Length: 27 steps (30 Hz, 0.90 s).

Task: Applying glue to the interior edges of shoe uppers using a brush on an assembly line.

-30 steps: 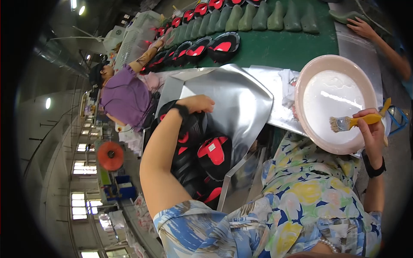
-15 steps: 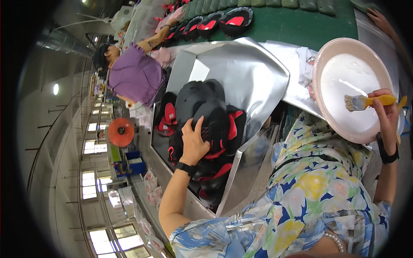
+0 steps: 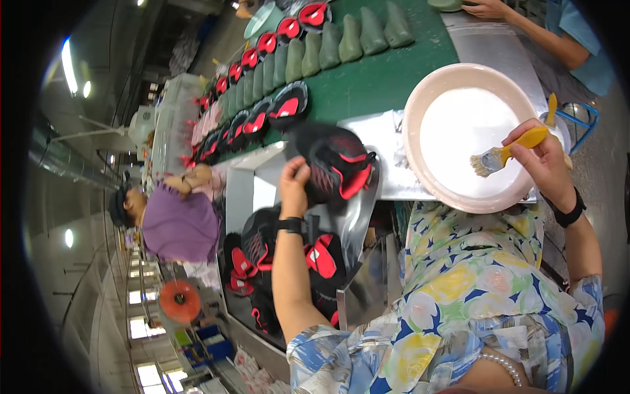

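My left hand [image 3: 294, 187] is closed on a black shoe upper [image 3: 328, 161] with red lining, held up above the metal bin [image 3: 341, 302]. The upper is smeared by motion. Below it, more black and red shoe uppers [image 3: 262, 243] lie heaped in the bin. My right hand [image 3: 541, 164] grips a paintbrush [image 3: 523, 141] by its yellow handle. The brush's pale bristles hang over a beige basin [image 3: 420, 98] of white liquid [image 3: 453, 131], apparently above its surface. A second yellow handle [image 3: 552, 108] shows by the basin's far right rim.
On the green conveyor belt [image 3: 367, 75] stand rows of green shoe lasts [image 3: 351, 39] and black-red uppers [image 3: 289, 105]. A co-worker in purple [image 3: 180, 220] works at the left. Another person's hand [image 3: 489, 9] is at the far right. An orange round fan [image 3: 179, 301] stands at the left.
My left hand has lifted a shoe upper off the heap and carried it up toward the belt. The brush stays in my right hand over the basin. The view has turned.
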Each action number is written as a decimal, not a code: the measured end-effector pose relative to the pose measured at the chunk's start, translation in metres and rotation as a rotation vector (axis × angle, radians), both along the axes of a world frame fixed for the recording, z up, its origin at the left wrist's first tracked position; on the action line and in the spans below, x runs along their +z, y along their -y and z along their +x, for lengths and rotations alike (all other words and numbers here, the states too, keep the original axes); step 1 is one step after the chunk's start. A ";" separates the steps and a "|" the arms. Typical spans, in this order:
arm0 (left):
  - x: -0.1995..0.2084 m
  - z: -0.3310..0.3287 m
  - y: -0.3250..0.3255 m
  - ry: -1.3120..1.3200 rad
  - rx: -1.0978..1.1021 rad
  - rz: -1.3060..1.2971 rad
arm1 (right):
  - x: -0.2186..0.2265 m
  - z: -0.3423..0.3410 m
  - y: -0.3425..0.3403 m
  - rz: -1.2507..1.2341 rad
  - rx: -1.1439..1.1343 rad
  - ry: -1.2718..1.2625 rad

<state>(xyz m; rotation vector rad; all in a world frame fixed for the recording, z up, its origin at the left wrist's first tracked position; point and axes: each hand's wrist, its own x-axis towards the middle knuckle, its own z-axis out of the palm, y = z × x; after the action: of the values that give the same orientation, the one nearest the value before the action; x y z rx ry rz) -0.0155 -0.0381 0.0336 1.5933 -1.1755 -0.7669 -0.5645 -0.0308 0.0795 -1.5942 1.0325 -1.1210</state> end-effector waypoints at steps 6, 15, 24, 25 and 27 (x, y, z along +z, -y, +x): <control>-0.024 -0.010 0.006 1.032 0.034 0.244 | 0.002 -0.014 0.000 -0.026 -0.051 -0.095; -0.036 -0.112 0.007 1.393 -0.523 0.161 | -0.024 0.052 0.055 -0.061 -0.020 -0.260; 0.091 -0.040 0.003 0.089 -0.155 0.230 | -0.024 0.064 0.043 -0.215 0.211 -0.518; 0.106 -0.030 0.008 -0.040 -0.006 0.223 | -0.026 0.065 0.044 -0.173 0.273 -0.489; 0.117 -0.018 0.008 -0.033 -0.202 -0.071 | -0.030 0.067 0.044 -0.176 0.338 -0.373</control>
<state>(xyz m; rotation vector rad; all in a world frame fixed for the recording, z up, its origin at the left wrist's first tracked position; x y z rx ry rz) -0.0335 -0.0462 0.1509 1.4127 -1.3387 -0.8683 -0.4970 -0.0752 0.0494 -2.0833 0.8659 -0.7148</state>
